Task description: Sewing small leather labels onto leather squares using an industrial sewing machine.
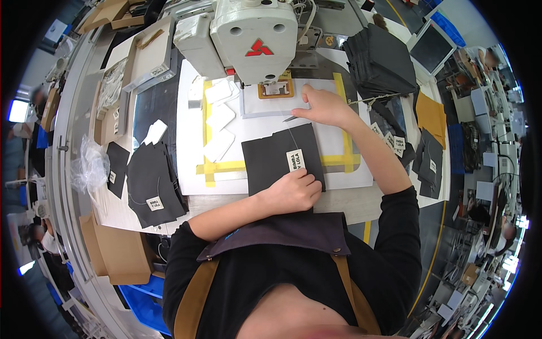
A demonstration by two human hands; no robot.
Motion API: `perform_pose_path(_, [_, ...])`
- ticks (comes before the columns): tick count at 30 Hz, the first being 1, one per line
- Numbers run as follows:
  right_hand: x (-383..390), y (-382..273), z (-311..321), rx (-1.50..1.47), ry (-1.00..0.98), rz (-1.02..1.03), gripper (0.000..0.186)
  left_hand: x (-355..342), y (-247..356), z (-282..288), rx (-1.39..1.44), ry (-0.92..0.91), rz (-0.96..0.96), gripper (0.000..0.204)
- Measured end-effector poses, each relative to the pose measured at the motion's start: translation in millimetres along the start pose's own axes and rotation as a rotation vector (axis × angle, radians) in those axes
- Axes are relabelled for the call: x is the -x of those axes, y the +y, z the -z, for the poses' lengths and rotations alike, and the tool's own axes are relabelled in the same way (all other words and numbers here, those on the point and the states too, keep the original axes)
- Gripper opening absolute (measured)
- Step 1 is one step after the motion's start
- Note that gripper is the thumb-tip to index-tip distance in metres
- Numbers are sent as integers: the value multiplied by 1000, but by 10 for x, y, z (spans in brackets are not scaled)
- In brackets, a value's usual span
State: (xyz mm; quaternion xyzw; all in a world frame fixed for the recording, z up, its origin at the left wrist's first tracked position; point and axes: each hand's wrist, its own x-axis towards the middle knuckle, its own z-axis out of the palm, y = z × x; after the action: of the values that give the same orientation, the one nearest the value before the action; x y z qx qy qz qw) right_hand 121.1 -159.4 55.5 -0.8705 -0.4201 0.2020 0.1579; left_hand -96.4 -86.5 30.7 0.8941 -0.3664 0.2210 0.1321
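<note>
My left hand (292, 191) is closed over a black fabric panel (262, 161), fingers at the lower end of a white printed label (294, 160) on it. From the label a thin pale thread runs up to the panel's far edge. My right hand (324, 106) is closed round a small pointed metal tool (290, 118), whose tip sticks out toward the left; the rest is hidden in the palm. Its fingers are beside the clear clamp frame (265, 113) under the white sewing machine head (254, 42). A brown-edged template window (276, 88) lies below the needle area.
White label cards (219, 146) lie left of the frame, inside yellow tape (210, 169). Black panels with labels (152, 183) are piled at the left, near a crumpled clear bag (90, 164). A tall black stack (379, 59) and loose labels (389, 138) are at the right.
</note>
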Motion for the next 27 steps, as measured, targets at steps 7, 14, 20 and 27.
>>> perform_pose_path(7, [1, 6, -70, -70, 3, 37, 52, 14, -6, -8, 18, -3, 10, 13])
perform_pose_path(14, [91, 109, -16, -195, 59, -92, 52, 177, -597, 483, 565, 368, 876, 5])
perform_pose_path(20, [171, 314, -124, -289, 213, -178, 47, 443, -859, 589, 858, 333, 1108, 9])
perform_pose_path(27, [494, 383, 92, -219, 286, -306, 38, 1038, -612, 1881, 400, 486, 734, 27])
